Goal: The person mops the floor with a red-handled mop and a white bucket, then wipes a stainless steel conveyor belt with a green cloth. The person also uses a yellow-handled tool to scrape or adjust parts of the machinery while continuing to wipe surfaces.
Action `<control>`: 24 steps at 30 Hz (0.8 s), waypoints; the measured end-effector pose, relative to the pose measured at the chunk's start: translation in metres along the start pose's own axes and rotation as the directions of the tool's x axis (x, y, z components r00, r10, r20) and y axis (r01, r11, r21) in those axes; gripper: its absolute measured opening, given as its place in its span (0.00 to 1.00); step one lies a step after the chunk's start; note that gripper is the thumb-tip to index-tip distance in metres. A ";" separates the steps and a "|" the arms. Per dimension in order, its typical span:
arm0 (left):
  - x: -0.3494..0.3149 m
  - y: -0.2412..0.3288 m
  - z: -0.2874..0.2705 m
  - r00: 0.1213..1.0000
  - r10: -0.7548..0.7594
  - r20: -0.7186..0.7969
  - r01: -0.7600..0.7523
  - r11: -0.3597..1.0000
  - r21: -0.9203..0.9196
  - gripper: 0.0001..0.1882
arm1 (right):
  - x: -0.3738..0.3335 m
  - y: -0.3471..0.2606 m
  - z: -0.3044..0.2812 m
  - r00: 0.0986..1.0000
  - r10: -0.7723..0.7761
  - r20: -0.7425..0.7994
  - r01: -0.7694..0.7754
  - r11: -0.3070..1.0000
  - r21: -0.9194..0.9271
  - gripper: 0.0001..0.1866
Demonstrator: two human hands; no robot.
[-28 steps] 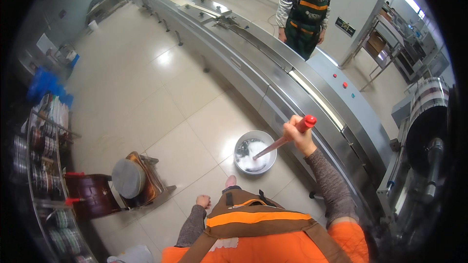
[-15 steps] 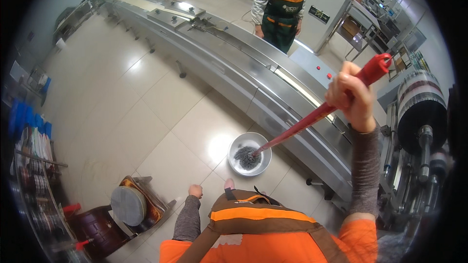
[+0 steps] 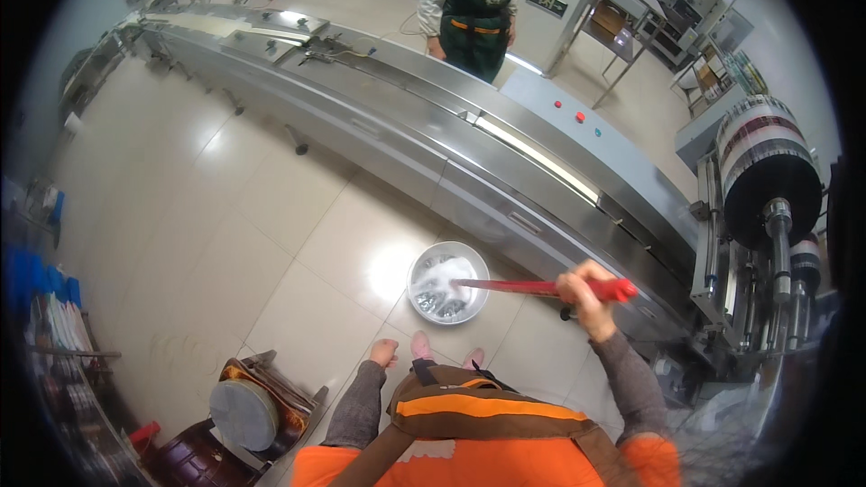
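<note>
Seemingly for stirring, the right grip (image 3: 586, 298) clasped a red pole (image 3: 519, 286) right of the basin (image 3: 480, 300); lower left, the left grip (image 3: 384, 353) was fisted; the next stroke likely needed firmness.

The lower end of the red pole (image 3: 514, 286) is concealed by foam (image 3: 435, 280) in the basin (image 3: 475, 308). The right hand (image 3: 586, 299) covers part of the pole. The palm of the left hand (image 3: 384, 353) is hidden. The upper edge crops the co-worker's (image 3: 483, 9) head; the machine (image 3: 388, 131) obscures the legs.
</note>
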State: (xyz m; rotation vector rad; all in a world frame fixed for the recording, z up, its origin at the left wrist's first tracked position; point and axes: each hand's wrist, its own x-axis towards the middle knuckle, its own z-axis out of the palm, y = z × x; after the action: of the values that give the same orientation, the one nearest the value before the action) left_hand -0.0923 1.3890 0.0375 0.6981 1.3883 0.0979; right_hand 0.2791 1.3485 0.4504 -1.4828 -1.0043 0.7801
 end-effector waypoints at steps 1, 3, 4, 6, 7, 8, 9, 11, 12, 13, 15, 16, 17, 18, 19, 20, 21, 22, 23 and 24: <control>0.006 0.011 0.015 0.999 0.000 0.049 0.000 1.000 0.011 0.14 | -0.009 -0.011 -0.012 0.999 -0.017 -0.049 0.018 0.999 0.031 0.10; 0.007 0.040 0.052 0.990 -0.010 0.141 0.004 0.999 0.043 0.15 | -0.017 -0.046 -0.033 0.993 -0.100 -0.062 0.109 0.980 0.163 0.12; 0.016 0.044 0.068 0.987 -0.025 0.160 0.022 1.000 0.023 0.18 | -0.019 -0.064 -0.040 0.989 -0.142 -0.052 0.149 0.973 0.176 0.12; 0.039 0.056 0.108 0.977 -0.044 0.208 0.055 0.997 -0.048 0.23 | -0.028 -0.102 -0.053 0.977 -0.212 -0.037 0.215 0.958 0.190 0.13; 0.046 0.060 0.129 0.969 -0.057 0.239 0.080 0.993 -0.090 0.25 | -0.036 -0.118 -0.058 0.972 -0.232 -0.037 0.235 0.953 0.193 0.13; 0.040 0.072 0.152 0.962 -0.091 0.257 0.124 0.985 -0.117 0.29 | -0.047 -0.129 -0.068 0.969 -0.240 -0.054 0.246 0.951 0.188 0.13; 0.029 0.080 0.176 0.952 -0.131 0.278 0.175 0.975 -0.140 0.33 | -0.060 -0.136 -0.077 0.968 -0.242 -0.074 0.251 0.951 0.180 0.13; 0.026 0.081 0.223 0.917 -0.234 0.323 0.342 0.878 -0.335 0.40 | -0.087 -0.158 -0.085 0.962 -0.209 -0.174 0.236 0.960 0.152 0.15; 0.020 0.080 0.251 0.849 -0.318 0.421 0.498 0.747 -0.440 0.43 | -0.106 -0.161 -0.094 0.957 -0.221 -0.186 0.246 0.961 0.125 0.17; 0.014 0.079 0.276 0.764 -0.381 0.520 0.636 0.575 -0.514 0.46 | -0.132 -0.157 -0.104 0.946 -0.227 -0.233 0.255 0.962 0.099 0.17; 0.002 0.063 0.319 0.775 -0.217 0.593 0.631 0.295 -0.717 0.31 | -0.178 -0.147 -0.118 0.873 -0.254 -0.415 0.298 0.953 0.044 0.14; 0.026 0.045 0.336 0.799 -0.249 0.547 0.601 0.319 -0.733 0.22 | -0.199 -0.143 -0.124 0.788 -0.263 -0.556 0.307 0.952 -0.015 0.13; 0.052 0.025 0.353 0.816 -0.292 0.499 0.577 0.349 -0.739 0.15 | -0.226 -0.137 -0.140 0.673 -0.264 -0.691 0.296 0.952 -0.076 0.11; 0.022 0.013 0.377 0.847 -0.373 0.379 0.527 0.495 -0.691 0.15 | -0.275 -0.120 -0.162 0.484 -0.243 -0.840 0.229 0.962 -0.147 0.10; 0.014 -0.014 0.385 0.836 -0.409 0.367 0.544 0.526 -0.654 0.15 | -0.320 -0.101 -0.179 0.283 -0.218 -0.934 0.134 0.973 -0.187 0.10; 0.011 -0.041 0.390 0.829 -0.429 0.359 0.555 0.551 -0.623 0.16 | -0.358 -0.084 -0.201 0.073 -0.211 -0.975 0.046 0.977 -0.208 0.10; 0.009 -0.053 0.399 0.829 -0.439 0.345 0.555 0.577 -0.600 0.16 | -0.405 -0.056 -0.231 -0.135 -0.205 -0.969 -0.032 0.979 -0.202 0.10; -0.005 -0.062 0.403 0.840 -0.469 0.271 0.533 0.626 -0.569 0.14 | -0.484 -0.006 -0.268 -0.171 -0.335 -0.927 -0.271 0.920 -0.282 0.15; -0.020 -0.068 0.408 0.851 -0.488 0.195 0.511 0.686 -0.518 0.11 | -0.536 0.028 -0.275 -0.265 -0.443 -0.856 -0.507 0.820 -0.267 0.18; -0.017 -0.080 0.409 0.875 -0.448 0.184 0.479 0.747 -0.460 0.16 | -0.567 0.053 -0.286 -0.297 -0.556 -0.776 -0.700 0.680 -0.220 0.22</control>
State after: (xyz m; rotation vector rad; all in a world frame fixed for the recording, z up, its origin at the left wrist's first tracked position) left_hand 0.2533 1.1562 0.0194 -0.0892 1.3629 0.0310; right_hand 0.3065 0.7130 0.4082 -2.1020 0.4733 -1.2597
